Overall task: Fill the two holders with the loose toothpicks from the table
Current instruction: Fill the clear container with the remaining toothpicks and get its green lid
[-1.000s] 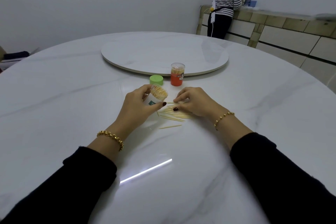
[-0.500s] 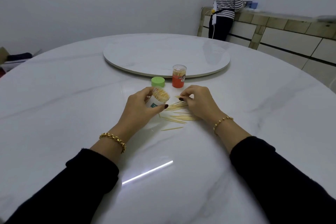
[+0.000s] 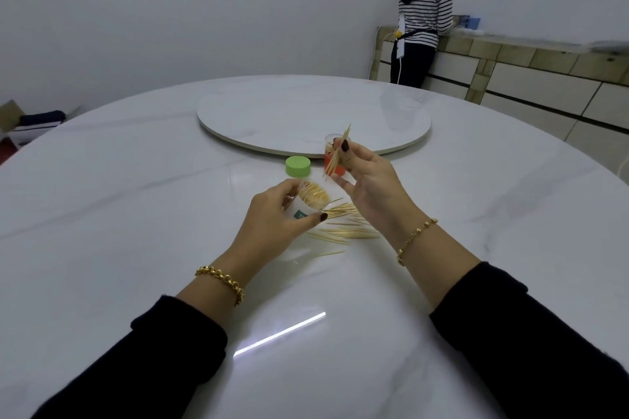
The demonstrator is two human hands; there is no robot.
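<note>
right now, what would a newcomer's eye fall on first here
The right hand, up above the table's middle, pinches a small bundle of toothpicks. Just left of it, the left hand grips a tilted clear holder packed with toothpicks. Loose toothpicks lie scattered on the white table between the hands.

Round white marble table (image 3: 136,214), glossy top. On it: one flat round turntable (image 3: 272,105), centre; one green lid (image 3: 298,166) near its front edge; one orange holder (image 3: 328,164), upright, just beside the lid; loose toothpicks (image 3: 343,231), scattered nearer.
</note>
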